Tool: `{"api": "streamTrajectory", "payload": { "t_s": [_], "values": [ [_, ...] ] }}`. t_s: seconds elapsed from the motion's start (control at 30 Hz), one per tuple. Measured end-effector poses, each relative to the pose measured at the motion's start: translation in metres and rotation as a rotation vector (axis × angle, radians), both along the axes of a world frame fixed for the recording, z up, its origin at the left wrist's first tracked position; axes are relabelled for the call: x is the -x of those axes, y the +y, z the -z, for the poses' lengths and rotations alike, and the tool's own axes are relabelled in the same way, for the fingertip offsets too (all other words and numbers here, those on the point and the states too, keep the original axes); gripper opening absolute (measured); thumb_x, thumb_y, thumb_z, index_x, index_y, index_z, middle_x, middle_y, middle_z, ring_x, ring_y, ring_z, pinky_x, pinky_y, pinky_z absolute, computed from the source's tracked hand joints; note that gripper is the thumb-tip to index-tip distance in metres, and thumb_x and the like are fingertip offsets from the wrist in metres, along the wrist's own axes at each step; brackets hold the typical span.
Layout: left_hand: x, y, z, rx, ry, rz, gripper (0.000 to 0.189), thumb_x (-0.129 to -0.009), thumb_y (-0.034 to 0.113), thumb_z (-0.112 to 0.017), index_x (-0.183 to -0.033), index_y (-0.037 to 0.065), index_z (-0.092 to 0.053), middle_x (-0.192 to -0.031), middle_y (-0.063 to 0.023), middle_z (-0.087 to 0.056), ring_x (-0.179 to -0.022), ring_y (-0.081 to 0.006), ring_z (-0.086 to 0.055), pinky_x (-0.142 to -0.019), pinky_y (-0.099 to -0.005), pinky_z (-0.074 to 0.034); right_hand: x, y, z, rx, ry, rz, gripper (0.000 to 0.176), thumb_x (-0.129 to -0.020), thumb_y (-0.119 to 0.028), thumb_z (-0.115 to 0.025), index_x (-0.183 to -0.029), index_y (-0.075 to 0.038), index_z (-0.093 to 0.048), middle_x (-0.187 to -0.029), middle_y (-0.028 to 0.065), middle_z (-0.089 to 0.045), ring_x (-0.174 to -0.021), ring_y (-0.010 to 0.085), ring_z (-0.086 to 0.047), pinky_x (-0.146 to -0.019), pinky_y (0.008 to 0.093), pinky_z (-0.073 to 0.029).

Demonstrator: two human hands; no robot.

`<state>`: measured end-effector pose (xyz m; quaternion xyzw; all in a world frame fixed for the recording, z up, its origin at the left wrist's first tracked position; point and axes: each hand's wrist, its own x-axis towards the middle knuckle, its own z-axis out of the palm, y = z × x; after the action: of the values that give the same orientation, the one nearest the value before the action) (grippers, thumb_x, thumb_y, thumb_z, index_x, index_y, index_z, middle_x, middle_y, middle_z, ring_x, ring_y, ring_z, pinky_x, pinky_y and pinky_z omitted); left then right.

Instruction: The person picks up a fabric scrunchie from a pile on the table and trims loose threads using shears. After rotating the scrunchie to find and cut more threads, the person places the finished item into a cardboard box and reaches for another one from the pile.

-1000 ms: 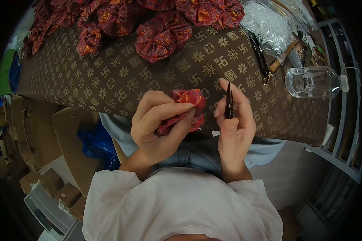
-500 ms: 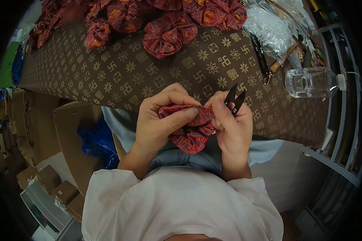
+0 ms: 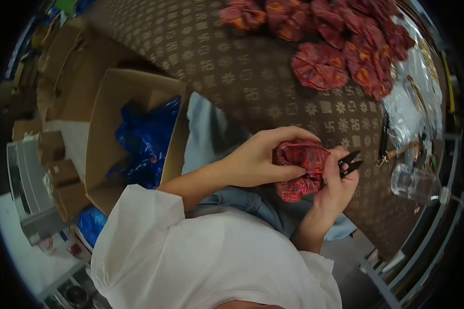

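A puffy, gathered piece of red patterned fabric [image 3: 303, 154] is between my hands, above my lap at the table's front edge. My left hand [image 3: 271, 158] grips it from the left, thumb across its front and fingers behind. Closed on its right edge is my right hand [image 3: 336, 181]. That hand also keeps a pair of black thread snips [image 3: 349, 164] in its palm, the two dark blades pointing out to the right past the fingers. The handles of the snips are hidden by the hand.
Several similar red fabric pieces [image 3: 322, 67] lie on the brown patterned tablecloth [image 3: 232, 56]. Clear plastic bags [image 3: 403, 105] and a clear bottle on its side [image 3: 413, 183] are at the right. A cardboard box [image 3: 100, 139] with blue plastic [image 3: 148, 144] stands at my left.
The view has swung left, showing more of the cardboard box. Both hands and the red fabric now appear farther right, and the fabric is turned with its folds opened toward me.
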<state>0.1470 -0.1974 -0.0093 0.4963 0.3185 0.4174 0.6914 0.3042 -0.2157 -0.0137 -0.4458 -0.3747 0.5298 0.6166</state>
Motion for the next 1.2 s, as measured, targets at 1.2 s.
{"api": "streamTrajectory", "payload": {
  "t_s": [1.2],
  "values": [
    [0.127,0.036,0.028,-0.694,0.685,-0.977,0.011,-0.074,0.000,-0.061,-0.085,0.004,-0.060,-0.086,-0.0063,-0.058,-0.080,-0.0141,-0.053,-0.070,-0.0241,-0.042,-0.028,0.037,0.019,0.020,-0.015,0.138,0.016,-0.086,-0.011,-0.054,-0.090,0.004,-0.056,-0.061,-0.0023,-0.044,-0.050,0.0019,-0.034,-0.044,0.0171,-0.023]
  ]
}}
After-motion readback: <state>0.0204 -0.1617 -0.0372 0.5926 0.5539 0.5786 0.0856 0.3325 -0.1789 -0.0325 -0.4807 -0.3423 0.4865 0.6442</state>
